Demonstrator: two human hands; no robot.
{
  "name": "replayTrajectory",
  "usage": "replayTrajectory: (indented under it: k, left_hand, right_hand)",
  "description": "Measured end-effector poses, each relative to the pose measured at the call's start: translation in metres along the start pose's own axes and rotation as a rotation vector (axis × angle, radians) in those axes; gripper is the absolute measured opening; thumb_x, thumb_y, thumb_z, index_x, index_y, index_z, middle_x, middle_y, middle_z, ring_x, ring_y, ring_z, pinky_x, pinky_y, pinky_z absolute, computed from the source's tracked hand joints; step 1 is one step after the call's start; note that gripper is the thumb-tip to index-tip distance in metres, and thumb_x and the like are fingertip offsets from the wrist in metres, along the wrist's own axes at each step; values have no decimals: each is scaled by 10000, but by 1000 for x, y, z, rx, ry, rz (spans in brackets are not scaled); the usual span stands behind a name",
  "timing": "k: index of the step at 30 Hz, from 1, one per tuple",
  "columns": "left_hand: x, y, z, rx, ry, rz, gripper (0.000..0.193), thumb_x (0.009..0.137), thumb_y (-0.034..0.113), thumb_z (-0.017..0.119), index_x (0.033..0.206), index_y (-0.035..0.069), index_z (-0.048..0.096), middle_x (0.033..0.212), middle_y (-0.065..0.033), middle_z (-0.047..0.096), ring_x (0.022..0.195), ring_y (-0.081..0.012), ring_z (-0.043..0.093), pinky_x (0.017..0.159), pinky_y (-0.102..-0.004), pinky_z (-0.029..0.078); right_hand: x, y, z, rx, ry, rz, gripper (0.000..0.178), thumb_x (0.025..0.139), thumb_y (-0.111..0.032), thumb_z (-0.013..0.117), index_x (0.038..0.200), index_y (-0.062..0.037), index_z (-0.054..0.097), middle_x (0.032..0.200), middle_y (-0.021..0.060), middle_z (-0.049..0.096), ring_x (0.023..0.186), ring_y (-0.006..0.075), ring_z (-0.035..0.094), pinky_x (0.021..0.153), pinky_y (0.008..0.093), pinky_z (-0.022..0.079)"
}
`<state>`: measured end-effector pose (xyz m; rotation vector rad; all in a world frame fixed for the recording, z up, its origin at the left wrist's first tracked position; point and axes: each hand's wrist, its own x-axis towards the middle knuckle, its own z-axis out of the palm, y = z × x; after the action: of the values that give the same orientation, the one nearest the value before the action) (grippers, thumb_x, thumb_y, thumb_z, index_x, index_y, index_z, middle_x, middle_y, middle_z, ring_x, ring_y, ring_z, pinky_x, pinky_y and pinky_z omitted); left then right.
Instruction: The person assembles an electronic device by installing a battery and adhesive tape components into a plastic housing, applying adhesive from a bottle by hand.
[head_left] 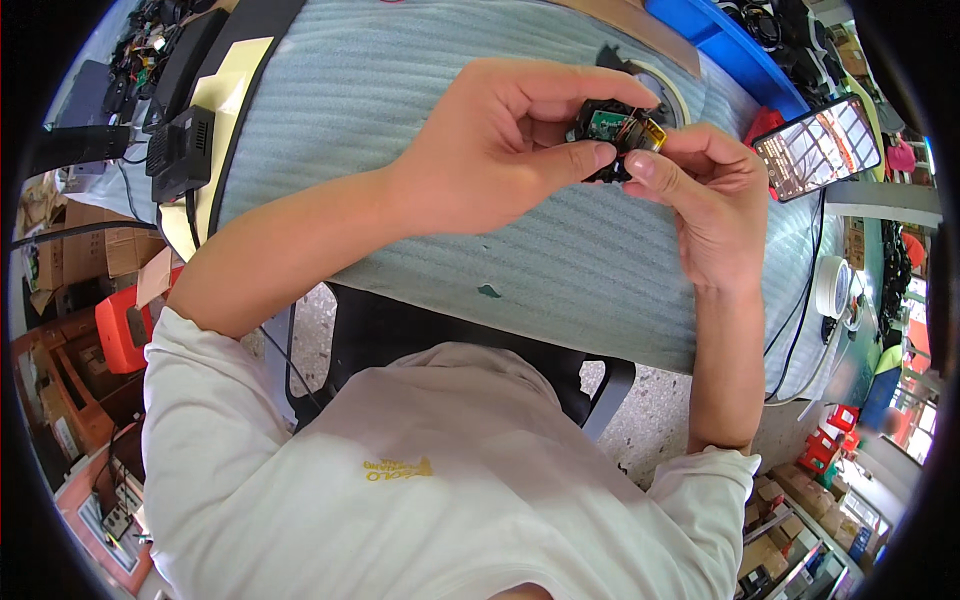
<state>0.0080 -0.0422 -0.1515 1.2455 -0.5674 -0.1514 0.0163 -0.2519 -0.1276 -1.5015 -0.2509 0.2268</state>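
Observation:
Between my hands, above the table, is a small black electronic device (607, 124) with its inside exposed, showing a green circuit board and thin wires. My left hand (500, 140) grips its left side, the thumb in front and the fingers curled over the top. On the right, my right hand (705, 185) pinches the device's edge between thumb and fingertips, beside a shiny yellow-gold part (652, 136). My fingers hide much of the housing. Just behind it lies a round grey and cream object (665, 88), partly covered by my hands.
A greenish ribbed mat (400, 130) covers the table, with a small dark scrap (489, 291) near its front edge. A lit phone (818, 148) stands at the right by a blue bin (725, 50). A black boxy device (181, 152) and cables are at the left.

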Motion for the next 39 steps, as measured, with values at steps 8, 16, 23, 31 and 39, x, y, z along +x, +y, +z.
replayTrajectory:
  k: [8, 16, 23, 31, 39]
  left_hand:
    - [3, -5, -4, 32, -10, -29, 399, 933, -59, 565, 1325, 12, 557, 1090, -64, 678, 983, -91, 632, 857, -251, 548]
    - [7, -2, 0, -43, 39, -177, 395, 951, -2, 558, 1344, 35, 544, 1146, -72, 658, 1012, -117, 639, 886, -303, 571]
    - [7, 10, 1, -308, 154, -348, 424, 986, 98, 524, 1406, 62, 479, 1253, -68, 612, 1102, -150, 620, 914, -352, 576]
    - [1, 0, 1, -194, 2, -125, 483, 985, 6, 477, 1461, 66, 419, 1266, -40, 583, 1100, -85, 552, 932, -264, 491]
    - [-4, 0, 7, 24, -29, -66, 480, 983, -32, 471, 1454, 48, 424, 1246, -48, 592, 1070, -87, 550, 933, -266, 477]
  right_hand:
    - [-2, 6, 8, -198, 51, -201, 140, 764, 36, 796, 840, 51, 679, 800, 85, 710, 722, 76, 644, 641, 200, 527]
    - [1, 10, 4, -214, 64, -154, 124, 775, 42, 781, 854, 39, 685, 783, 68, 704, 733, 82, 655, 651, 203, 527]
    - [0, -1, 7, -601, 298, -511, 229, 731, -26, 823, 895, 8, 668, 821, 63, 686, 649, 125, 607, 584, 253, 485]
    - [-4, -8, 11, -1069, 168, -922, 333, 638, -71, 829, 960, -99, 748, 924, 63, 579, 810, 213, 507, 650, 297, 417]
    - [-6, -4, 16, -1257, 206, -952, 322, 660, -85, 834, 969, -125, 757, 1005, 68, 528, 884, 222, 488, 651, 318, 405]
